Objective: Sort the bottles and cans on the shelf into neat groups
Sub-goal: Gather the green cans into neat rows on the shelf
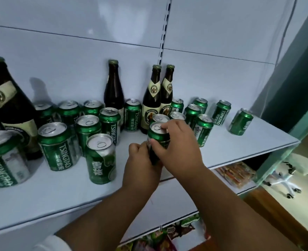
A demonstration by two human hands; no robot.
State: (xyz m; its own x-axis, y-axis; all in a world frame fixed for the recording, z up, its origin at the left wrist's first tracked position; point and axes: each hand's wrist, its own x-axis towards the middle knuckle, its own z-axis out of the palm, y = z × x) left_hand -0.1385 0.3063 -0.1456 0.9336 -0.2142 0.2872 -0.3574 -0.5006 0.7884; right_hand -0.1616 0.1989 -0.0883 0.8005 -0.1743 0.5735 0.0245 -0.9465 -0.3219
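At frame center, both my hands grip one green can (pixel 157 137) upright on the white shelf (pixel 231 147): left hand (pixel 142 162) wraps its side, right hand (pixel 176 142) pinches its top.

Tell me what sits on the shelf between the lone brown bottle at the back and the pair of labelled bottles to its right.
In the head view, one upright green Tsingtao can stands between the lone brown bottle and the pair of labelled bottles.
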